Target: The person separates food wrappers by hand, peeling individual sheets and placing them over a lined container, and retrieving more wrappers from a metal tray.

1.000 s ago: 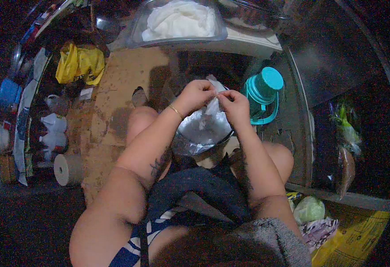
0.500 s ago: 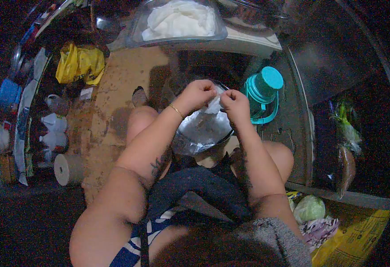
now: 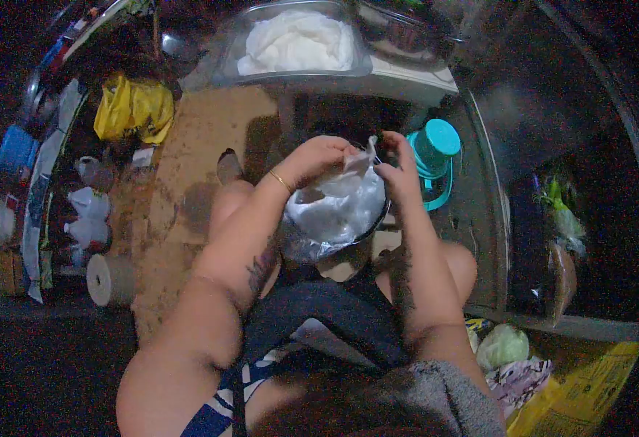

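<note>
Between my knees is a round bowl lined with shiny, crinkled clear plastic [image 3: 334,218]. Over its far side my left hand [image 3: 316,160] pinches a thin, whitish, limp sheet [image 3: 356,173]; I cannot tell whether it is plastic or a food wrapper. One corner of the sheet sticks up toward my right hand. That right hand [image 3: 401,171] is beside the raised corner, thumb and fingers apart, somewhat blurred. A turquoise bucket [image 3: 430,156] stands just beyond it on the right.
At the far side sits a clear tray [image 3: 367,65] with a soft white mass [image 3: 301,44]. Cardboard [image 3: 181,204] covers the left floor, near a yellow bag [image 3: 134,109], white bottles [image 3: 88,211] and a roll [image 3: 108,280]. Cabbage [image 3: 505,346] and green vegetables [image 3: 563,207] lie right.
My right hand has opened from its pinch and shifted slightly right, away from my left hand. The sheet now hangs from my left hand, with its corner raised.
</note>
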Demonstrator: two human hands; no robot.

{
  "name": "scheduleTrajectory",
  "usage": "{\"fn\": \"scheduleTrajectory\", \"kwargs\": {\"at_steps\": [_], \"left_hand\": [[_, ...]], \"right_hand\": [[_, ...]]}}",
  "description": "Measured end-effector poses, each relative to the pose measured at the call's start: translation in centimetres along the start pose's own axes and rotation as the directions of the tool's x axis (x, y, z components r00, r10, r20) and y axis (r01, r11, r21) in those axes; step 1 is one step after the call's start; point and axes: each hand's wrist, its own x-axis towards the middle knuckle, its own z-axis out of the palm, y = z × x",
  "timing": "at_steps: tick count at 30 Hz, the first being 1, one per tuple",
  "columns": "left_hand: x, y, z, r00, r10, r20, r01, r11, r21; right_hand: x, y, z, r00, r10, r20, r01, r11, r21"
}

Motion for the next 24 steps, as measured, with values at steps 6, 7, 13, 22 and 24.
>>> {"fn": "scheduleTrajectory", "kwargs": {"at_steps": [6, 7, 13, 22, 24], "left_hand": [[-0.6, 0.6, -1.9, 0.995, 0.046, 0.088, -0.039, 0.996, -0.084], [-0.6, 0.8, -2.2, 0.998, 0.029, 0.061, -0.027, 0.999, -0.041], [0.5, -0.4, -4.8, 0.994, 0.098, -0.046, -0.089, 0.981, 0.171], [1.4, -0.6, -3.4, 0.936, 0.179, -0.305, -0.08, 0.947, 0.31], [1.5, -1.1, -1.6, 0.778, 0.362, -0.514, -0.129, 0.892, 0.433]], "right_hand": [[1.0, -0.6, -3.2, 0.743, 0.281, 0.607, -0.412, 0.907, 0.084], [0.9, -1.0, -3.5, 0.731, 0.283, 0.621, -0.401, 0.915, 0.054], [0.9, -1.7, -4.1, 0.685, 0.378, 0.622, -0.619, 0.753, 0.224], [0.5, -1.2, -2.3, 0.701, 0.483, 0.525, -0.706, 0.575, 0.413], [0.3, -1.1, -1.8, 0.702, 0.49, 0.517, -0.711, 0.519, 0.473]]}}
